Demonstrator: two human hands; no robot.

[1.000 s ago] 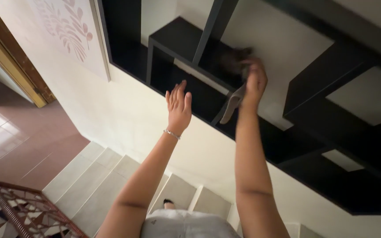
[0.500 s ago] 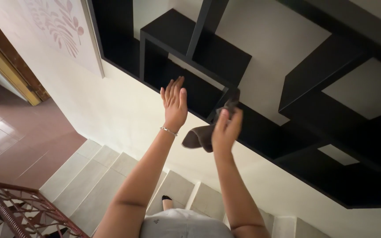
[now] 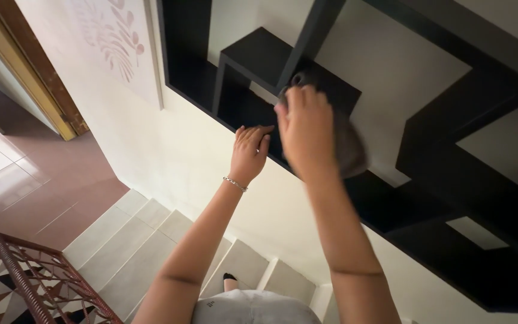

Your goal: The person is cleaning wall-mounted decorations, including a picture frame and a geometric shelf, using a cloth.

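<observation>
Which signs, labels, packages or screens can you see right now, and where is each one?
No packages, labels, signs or screens in view.
Nearest thing: a framed wall picture, upper left on the cream wall beside the black shelf unit; rectangular, pale ground with a pink leaf pattern, no writing visible.

A black wall shelf (image 3: pixel 451 174) of angular open compartments, with a grey cloth (image 3: pixel 349 144) pressed on its ledge.

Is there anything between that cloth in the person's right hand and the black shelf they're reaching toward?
Nothing visible. The right hand holds the grey-brown cloth right up against the black wall shelf, with no object between them. The left hand rests on the shelf's lower edge, off to the side.
</observation>
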